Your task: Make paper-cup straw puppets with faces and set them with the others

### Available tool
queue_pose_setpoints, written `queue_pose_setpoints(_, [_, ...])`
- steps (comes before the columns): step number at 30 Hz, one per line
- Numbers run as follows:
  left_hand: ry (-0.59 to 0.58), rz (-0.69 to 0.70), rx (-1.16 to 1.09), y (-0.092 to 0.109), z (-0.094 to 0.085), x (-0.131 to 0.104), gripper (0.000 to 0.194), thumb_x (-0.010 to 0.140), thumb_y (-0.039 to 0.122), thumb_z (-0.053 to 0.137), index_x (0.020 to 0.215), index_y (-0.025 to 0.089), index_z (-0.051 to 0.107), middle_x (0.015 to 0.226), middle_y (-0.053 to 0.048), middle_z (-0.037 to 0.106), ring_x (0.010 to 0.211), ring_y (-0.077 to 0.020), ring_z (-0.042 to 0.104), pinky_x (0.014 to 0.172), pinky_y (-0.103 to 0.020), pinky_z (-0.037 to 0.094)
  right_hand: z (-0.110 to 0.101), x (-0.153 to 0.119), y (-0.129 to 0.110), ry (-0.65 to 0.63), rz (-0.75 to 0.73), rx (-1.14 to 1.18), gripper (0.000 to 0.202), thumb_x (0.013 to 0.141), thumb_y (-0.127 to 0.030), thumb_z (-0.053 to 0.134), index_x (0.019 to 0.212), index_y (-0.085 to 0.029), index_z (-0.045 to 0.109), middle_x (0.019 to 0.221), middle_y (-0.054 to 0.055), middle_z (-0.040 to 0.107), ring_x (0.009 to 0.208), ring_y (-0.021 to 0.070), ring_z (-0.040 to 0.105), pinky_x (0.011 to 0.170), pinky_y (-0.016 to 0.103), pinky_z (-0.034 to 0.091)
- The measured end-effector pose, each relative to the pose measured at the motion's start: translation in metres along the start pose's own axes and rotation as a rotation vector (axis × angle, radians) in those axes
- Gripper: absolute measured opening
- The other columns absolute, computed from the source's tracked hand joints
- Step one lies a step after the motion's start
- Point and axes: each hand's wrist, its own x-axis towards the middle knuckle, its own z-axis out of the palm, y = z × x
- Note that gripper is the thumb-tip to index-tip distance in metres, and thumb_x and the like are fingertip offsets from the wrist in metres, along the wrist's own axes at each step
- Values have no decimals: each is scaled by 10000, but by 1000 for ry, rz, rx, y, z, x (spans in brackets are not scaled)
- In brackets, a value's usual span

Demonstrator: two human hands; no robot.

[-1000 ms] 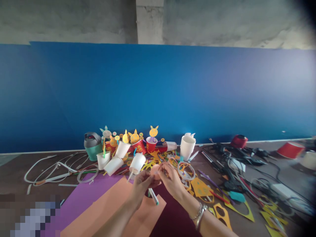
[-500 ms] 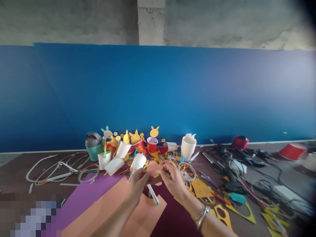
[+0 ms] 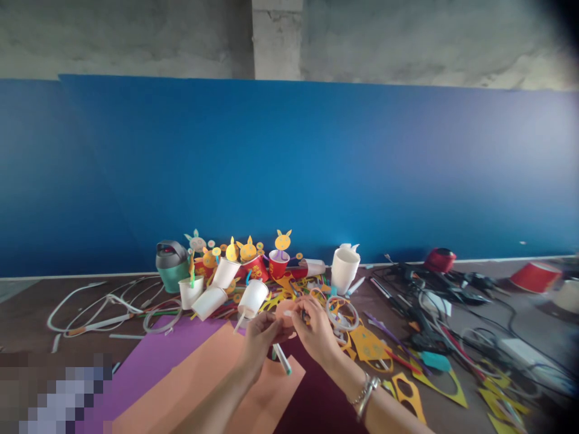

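Between my hands is a peach paper disc (image 3: 283,308), raised over the table. My left hand (image 3: 261,339) pinches its lower left edge between thumb and fingers. At the disc's right side my right hand (image 3: 315,328) has its fingertips pressed together on a small whitish bit, too small to name. A bracelet circles the right wrist. Below the hands, a white marker (image 3: 282,360) with a green end lies across a peach paper sheet (image 3: 181,377). Just beyond the left hand, a white paper cup (image 3: 254,297) tilts with a pale straw-like stick coming out.
Purple paper (image 3: 149,343) and dark maroon paper (image 3: 316,398) lie under and beside the peach sheet. Cups with yellow paper animal heads (image 3: 283,242) stand at the back, near a green lidded bottle (image 3: 172,268). Yellow offcuts (image 3: 368,343) and black cables (image 3: 429,337) spread rightward.
Both hands have shifted slightly right, carrying the paper disc along. My left hand's fingers have come closer to the right hand and cover more of the disc's lower edge.
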Motion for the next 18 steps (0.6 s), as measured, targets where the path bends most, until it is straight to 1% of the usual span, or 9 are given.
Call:
queue_pose_setpoints(4, [-13,8,-4,0,-1,0,329,696,413,749,701,173,524,709,-50,750,690,-211,727,699,-313,572,0,-1,0,-8,-8,-35,164,819,-155,514,664,-204,496,748,27,588,742,185,553,705,303,430])
queue_pose_setpoints(8, [-2,3,20,-1,-2,1,331,693,416,750,706,170,529,717,-55,751,696,-216,728,687,-308,573,-1,0,-2,-15,-3,-59,160,807,-146,513,658,-203,508,732,25,596,728,181,554,668,288,422])
queue_pose_setpoints(14, [-23,9,24,0,-2,0,314,709,405,737,710,168,531,709,-52,747,674,-197,721,686,-293,566,-2,1,-2,-33,-7,-93,160,799,-146,521,651,-204,506,727,26,599,734,185,556,688,293,426])
queue_pose_setpoints(18, [-12,16,34,1,-1,0,319,700,418,739,704,164,547,689,-47,740,652,-189,715,680,-290,565,-1,0,0,-25,-27,-140,155,802,-165,531,656,-207,500,730,28,590,732,189,547,687,298,423])
